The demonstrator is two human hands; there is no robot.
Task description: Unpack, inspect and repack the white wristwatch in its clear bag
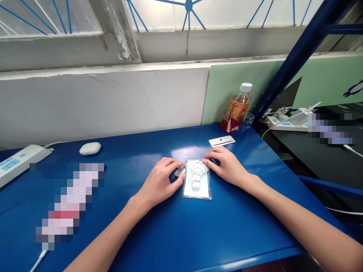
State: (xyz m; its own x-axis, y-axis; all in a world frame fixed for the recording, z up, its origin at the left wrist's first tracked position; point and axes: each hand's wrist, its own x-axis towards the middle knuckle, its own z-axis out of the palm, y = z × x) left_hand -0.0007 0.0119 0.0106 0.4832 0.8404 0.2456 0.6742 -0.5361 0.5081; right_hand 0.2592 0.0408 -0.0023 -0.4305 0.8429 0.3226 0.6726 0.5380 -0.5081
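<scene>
A white wristwatch [196,174] lies face up with a pale card inside a clear plastic bag [197,195], flat on the blue table. My left hand [161,181] grips the bag's left edge, its thumb and index finger a little apart there. Between those two fingers shows a small, clear, roundish piece [180,172] that I cannot make out. At the bag's upper right corner, my right hand [225,164] pinches with thumb and fingertips, its other fingers curled. Part of the bag's top corners is hidden by the fingers.
Behind my right hand lies a white card [222,141] with a dark slot. A drink bottle [236,109] stands by the wall near a clear cup [247,120]. To the left are a white earbud case [90,148], a power strip [24,162] and a blurred-out phone-like object [72,200] with a cable.
</scene>
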